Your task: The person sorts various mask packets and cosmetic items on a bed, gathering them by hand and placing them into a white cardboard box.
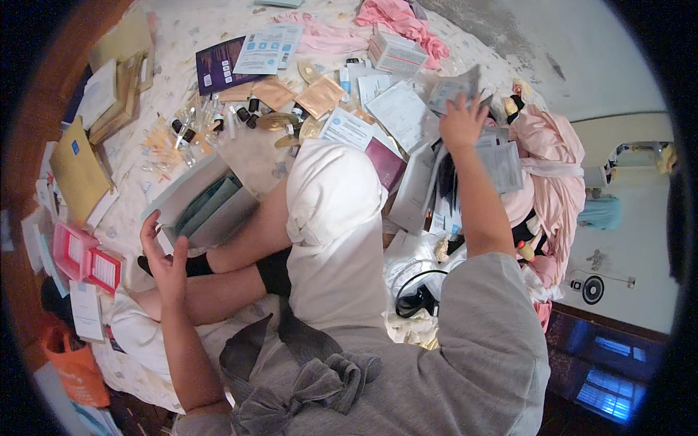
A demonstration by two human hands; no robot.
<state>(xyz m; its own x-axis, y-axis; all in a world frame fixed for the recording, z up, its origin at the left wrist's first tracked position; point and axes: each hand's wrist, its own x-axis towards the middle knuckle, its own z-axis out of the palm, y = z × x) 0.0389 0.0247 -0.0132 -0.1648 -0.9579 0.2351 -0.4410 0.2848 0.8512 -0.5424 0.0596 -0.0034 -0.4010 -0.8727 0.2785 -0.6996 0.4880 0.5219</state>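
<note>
An open pale box [204, 210] lies tilted over my bare lower legs, with dark green flat packets [210, 207] standing inside it. My left hand [166, 261] spans the near-left end of this box, thumb on one side and fingers on the other. Out to the right, my right hand [463, 125] reaches over a blurred grey-white sachet [450, 94], its fingers spread. Whether those fingers grip the sachet is not plain. Below that hand stand more flat packets [417, 188], some white and some dark, partly hidden by my forearm.
Sachets, peach packets [323, 96], small black-capped bottles [248, 114] and a white carton [398, 53] are spread over the patterned bedsheet [169, 32]. Pink cloth [551, 141] is heaped at right. Padded envelopes [82, 169], a pink case [90, 256] and an orange bag [76, 370] line the left edge.
</note>
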